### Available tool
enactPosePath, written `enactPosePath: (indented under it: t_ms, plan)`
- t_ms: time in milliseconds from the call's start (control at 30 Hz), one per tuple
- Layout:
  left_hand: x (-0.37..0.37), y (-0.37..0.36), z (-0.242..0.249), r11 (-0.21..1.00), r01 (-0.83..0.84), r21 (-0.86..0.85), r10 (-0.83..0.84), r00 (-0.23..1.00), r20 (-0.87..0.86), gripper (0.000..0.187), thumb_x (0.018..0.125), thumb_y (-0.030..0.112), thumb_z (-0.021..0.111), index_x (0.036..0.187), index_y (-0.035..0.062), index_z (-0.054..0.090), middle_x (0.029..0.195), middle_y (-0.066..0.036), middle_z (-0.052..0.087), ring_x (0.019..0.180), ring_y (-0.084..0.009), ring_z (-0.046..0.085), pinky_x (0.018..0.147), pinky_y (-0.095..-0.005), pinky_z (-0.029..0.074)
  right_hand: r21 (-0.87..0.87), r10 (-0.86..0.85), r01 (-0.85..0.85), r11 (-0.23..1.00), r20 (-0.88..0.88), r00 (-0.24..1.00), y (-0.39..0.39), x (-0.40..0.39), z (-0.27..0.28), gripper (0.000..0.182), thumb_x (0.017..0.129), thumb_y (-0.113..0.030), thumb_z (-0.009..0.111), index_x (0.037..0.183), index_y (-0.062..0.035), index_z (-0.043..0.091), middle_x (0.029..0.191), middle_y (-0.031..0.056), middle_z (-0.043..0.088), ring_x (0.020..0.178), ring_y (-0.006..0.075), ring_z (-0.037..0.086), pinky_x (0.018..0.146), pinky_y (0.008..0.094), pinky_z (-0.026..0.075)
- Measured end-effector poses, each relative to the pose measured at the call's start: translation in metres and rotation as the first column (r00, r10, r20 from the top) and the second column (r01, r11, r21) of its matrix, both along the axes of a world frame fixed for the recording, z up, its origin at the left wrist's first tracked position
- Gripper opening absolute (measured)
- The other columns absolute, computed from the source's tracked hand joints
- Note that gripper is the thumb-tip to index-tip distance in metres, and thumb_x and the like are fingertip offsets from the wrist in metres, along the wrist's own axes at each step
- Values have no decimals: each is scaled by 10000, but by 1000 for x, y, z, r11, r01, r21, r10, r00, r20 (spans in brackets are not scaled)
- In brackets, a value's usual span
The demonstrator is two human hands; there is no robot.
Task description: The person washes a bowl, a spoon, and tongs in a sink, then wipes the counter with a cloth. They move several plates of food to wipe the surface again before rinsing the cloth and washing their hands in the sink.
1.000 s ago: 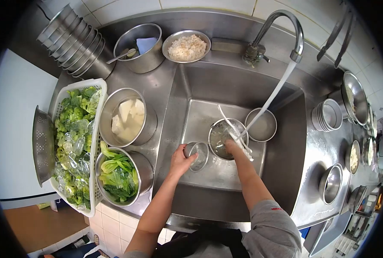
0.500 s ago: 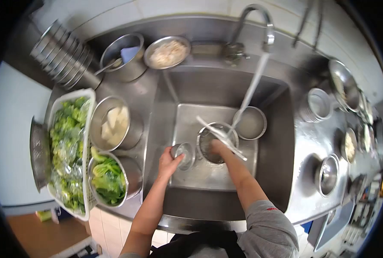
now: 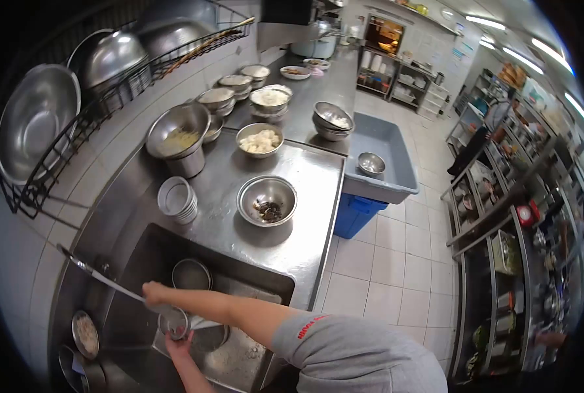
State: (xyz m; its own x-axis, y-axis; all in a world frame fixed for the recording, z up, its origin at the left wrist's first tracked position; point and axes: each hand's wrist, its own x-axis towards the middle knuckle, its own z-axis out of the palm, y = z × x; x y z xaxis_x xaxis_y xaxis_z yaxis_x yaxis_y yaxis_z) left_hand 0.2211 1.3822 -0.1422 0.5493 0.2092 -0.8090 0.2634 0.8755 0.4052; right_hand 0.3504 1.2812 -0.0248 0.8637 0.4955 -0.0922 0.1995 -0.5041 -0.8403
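Note:
My left hand (image 3: 179, 344) grips a small round bowl (image 3: 179, 323) from below, over the sink (image 3: 238, 354). Just above the bowl, my right hand (image 3: 154, 293) has its fingers curled in beside the running water stream (image 3: 112, 283). Whatever those fingers hold, if anything, is hidden. Beneath my right forearm sits a metal pot (image 3: 214, 336), partly covered, with a white strip-like thing (image 3: 203, 323) at its edge. A second round metal bowl (image 3: 192, 275) rests in the sink near its far wall.
On the counter stand a metal bowl with dark pieces (image 3: 269, 196), stacked white cups (image 3: 176, 196) and a bowl of pale food (image 3: 259, 140). A grey tub (image 3: 397, 157) sits above a blue bin (image 3: 353, 216). Another person (image 3: 485, 134) is by the right-hand shelves.
My view has swung right, toward the counter and room. My right hand has come out of the pot up to the water stream, and my left hand has brought the small bowl close to it.

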Motion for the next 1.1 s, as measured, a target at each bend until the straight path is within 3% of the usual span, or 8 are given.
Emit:
enactPosePath:
  t_ms: [133, 267, 300, 333, 367, 467, 867, 1100]
  plan:
    - [56, -21, 19, 986, 50, -157, 20, 909, 416, 340, 820, 351, 477, 1073, 124, 501, 990, -7, 544, 956, -194, 517, 897, -443, 341, 148, -10, -29, 988, 255, 967, -12, -22, 34, 158, 590, -78, 562, 736, -35, 605, 788, 188, 605, 740, 331, 597, 658, 399, 481]
    - [105, -17, 15, 865, 502, 7, -178, 294, 939, 325, 844, 286, 360, 1033, 72, 515, 1026, -56, 547, 966, -208, 521, 866, -395, 386, 103, 7, -139, 985, 781, 624, -2, -9, -35, 179, 672, -157, 495, 773, -42, 587, 772, 112, 599, 786, 263, 578, 668, 342, 475]
    - [109, -20, 33, 852, 515, 96, -204, 157, 966, 365, 854, 256, 282, 1027, 35, 515, 1040, -97, 550, 971, -227, 523, 850, -382, 410, -331, 350, -145, 932, 726, 592, -45, -31, 14, 174, 646, -154, 519, 766, -49, 585, 791, 107, 587, 767, 254, 566, 681, 321, 468]
    - [97, -23, 58, 957, 289, 7, -216, 696, 685, 423, 847, 272, 262, 1071, -2, 493, 1078, -133, 535, 1007, -258, 513, 870, -374, 416, -324, 343, -141, 935, 736, 584, -50, -29, 9, 191, 631, -172, 561, 766, -37, 575, 834, 130, 577, 819, 278, 553, 754, 339, 442]
    - [87, -30, 76, 981, 183, 62, -186, 807, 561, 446, 836, 285, 290, 1113, -14, 471, 1132, -151, 509, 1048, -284, 492, 912, -391, 392, -108, 243, -235, 966, 686, 686, -62, -33, 23, 290, 635, -216, 605, 850, -28, 551, 889, 152, 562, 916, 291, 526, 851, 382, 392]
    - [73, -36, 93, 983, 108, 152, -168, 866, 471, 694, 770, 628, 389, 1155, 54, 449, 1143, -109, 506, 1044, -256, 495, 878, -401, 410, -257, 357, -253, 933, 752, 554, -80, -36, 20, 511, 739, -331, 566, 1133, -29, 443, 1117, 158, 485, 1074, 307, 445, 964, 482, 255]
    - [50, -30, 104, 813, -279, 512, 131, 943, 306, 362, 815, 194, 528, 1112, 11, 428, 996, -111, 542, 910, -222, 534, 745, -363, 458, -513, 563, -238, 825, 706, 429, -37, -35, 5, 692, 736, -429, 554, 1217, 30, 361, 1282, 202, 345, 1213, 330, 298, 1011, 407, 212]
    - [32, -21, 107, 781, -89, 618, -103, 958, 268, 549, 733, 426, 625, 1053, 1, 490, 899, -95, 555, 800, -164, 544, 620, -303, 466, 136, 307, -363, 922, 317, 897, -29, -34, 10, 595, 766, -419, 554, 1119, 42, 422, 1110, 260, 470, 1027, 373, 468, 867, 413, 376]
